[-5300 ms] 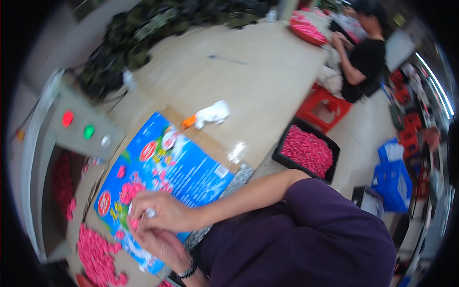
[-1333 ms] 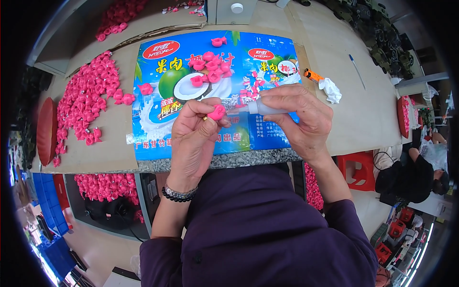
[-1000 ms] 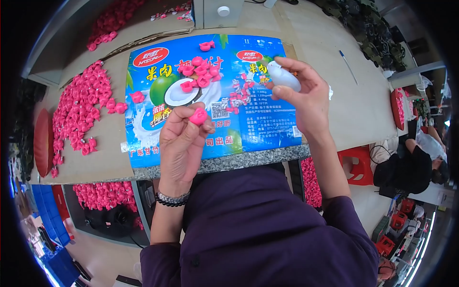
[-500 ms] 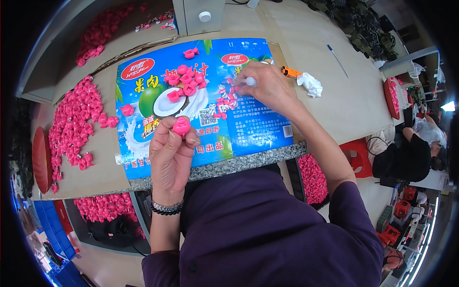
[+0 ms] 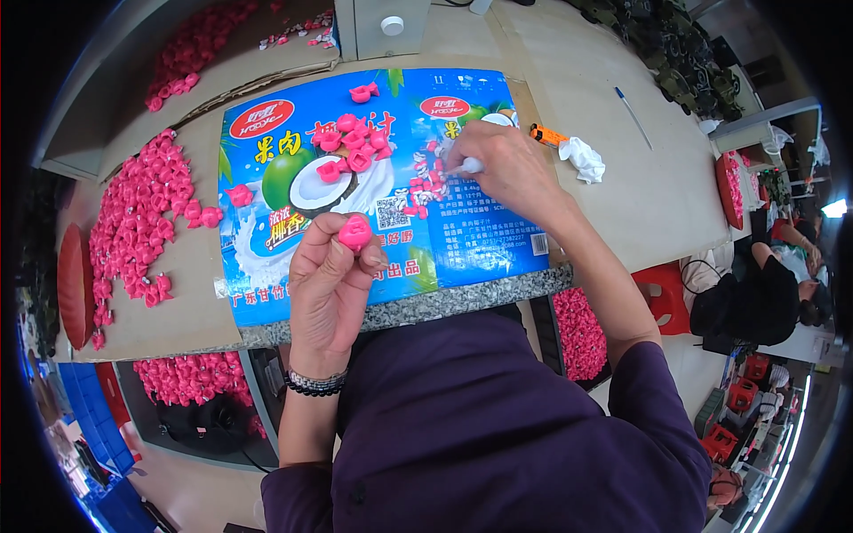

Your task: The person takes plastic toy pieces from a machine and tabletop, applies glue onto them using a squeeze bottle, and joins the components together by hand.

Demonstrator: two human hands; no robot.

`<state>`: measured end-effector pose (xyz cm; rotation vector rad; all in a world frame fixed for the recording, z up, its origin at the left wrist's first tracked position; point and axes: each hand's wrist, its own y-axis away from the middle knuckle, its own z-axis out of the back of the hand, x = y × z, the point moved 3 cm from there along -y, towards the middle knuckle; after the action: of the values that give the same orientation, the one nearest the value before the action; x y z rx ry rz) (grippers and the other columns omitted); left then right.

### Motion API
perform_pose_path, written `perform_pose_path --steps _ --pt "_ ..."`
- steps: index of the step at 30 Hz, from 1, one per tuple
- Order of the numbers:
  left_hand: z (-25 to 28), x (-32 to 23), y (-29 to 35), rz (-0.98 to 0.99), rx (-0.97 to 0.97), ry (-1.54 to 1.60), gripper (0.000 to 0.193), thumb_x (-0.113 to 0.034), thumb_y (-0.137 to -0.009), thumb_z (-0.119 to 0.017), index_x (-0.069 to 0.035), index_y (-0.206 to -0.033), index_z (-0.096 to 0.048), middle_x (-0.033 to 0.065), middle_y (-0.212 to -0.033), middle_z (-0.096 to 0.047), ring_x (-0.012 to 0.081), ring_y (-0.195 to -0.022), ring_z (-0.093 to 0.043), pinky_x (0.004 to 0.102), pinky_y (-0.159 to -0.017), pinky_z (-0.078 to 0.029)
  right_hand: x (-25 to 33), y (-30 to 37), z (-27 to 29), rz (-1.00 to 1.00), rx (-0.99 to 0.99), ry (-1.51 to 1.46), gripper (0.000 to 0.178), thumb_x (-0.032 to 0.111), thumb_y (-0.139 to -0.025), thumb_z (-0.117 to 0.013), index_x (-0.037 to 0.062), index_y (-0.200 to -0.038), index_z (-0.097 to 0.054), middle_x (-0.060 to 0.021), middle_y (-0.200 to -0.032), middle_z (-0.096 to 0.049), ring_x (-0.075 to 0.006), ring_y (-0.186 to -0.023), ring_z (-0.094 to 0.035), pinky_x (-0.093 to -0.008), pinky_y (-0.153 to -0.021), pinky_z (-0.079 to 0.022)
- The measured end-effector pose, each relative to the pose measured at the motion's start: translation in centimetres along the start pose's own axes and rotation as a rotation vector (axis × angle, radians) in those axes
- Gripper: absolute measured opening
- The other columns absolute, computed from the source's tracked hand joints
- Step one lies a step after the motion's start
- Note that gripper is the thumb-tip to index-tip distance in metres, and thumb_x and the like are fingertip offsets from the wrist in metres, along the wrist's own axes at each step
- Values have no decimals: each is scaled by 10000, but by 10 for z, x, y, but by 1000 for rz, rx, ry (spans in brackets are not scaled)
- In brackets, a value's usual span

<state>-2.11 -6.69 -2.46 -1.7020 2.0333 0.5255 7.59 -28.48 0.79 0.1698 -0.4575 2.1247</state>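
Between the thumb and fingers of my left hand is a small, rounded pink plastic piece, held up above the front part of a blue printed cardboard sheet. My right hand is closed around a slim tool with a whitish rounded end; the rest of it is hidden by the fingers. Right beside those fingers lies a small heap of tiny pink-and-white pieces. Farther left on the sheet sits a cluster of pink plastic pieces, with a few single ones apart from it.
A large pile of pink pieces spreads at the left, beside a red tray. Right of the sheet lie an orange object, a crumpled white tissue and a pen. A grey box stands at the back.
The view has shifted slightly. My left hand still holds the pink piece, now a little farther right and higher in view. My right hand stays over the small heap, its fingers turned slightly.
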Motion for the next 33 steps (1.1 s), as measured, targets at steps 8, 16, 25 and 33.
perform_pose_path --steps 8,16,25,33 --pt "-1 5 -2 14 3 22 186 -125 -931 -608 -22 -1079 -565 77 -994 -625 157 -817 -597 313 -753 -495 -2 7 7 -238 -35 -12 115 103 -749 -731 78 -859 -712 -80 -864 -652 -250 -770 -646 -375 -674 -491" --pt "-6 14 -4 11 1 -34 220 -155 -927 -622 -21 -1090 -560 68 -928 -641 154 -823 -607 309 -762 -501 18 10 4 -184 -107 -22 107 85 -731 -736 61 -824 -690 -81 -816 -648 -227 -731 -641 -344 -655 -497" --pt "-16 16 -5 -48 -49 -327 238 -139 -909 -651 11 -1073 -566 74 -918 -651 120 -806 -617 257 -746 -492 67 16 18 -146 -60 -844 121 -47 -717 -737 -1 -766 -637 -46 -812 -652 -113 -729 -600 -255 -648 -473" --pt "-15 14 -5 -24 10 -448 217 -113 -895 -664 24 -1043 -583 72 -906 -658 98 -779 -611 233 -720 -491 64 16 8 -108 -33 -958 169 -45 -676 -762 18 -715 -609 -43 -784 -620 -137 -729 -585 -280 -669 -465"
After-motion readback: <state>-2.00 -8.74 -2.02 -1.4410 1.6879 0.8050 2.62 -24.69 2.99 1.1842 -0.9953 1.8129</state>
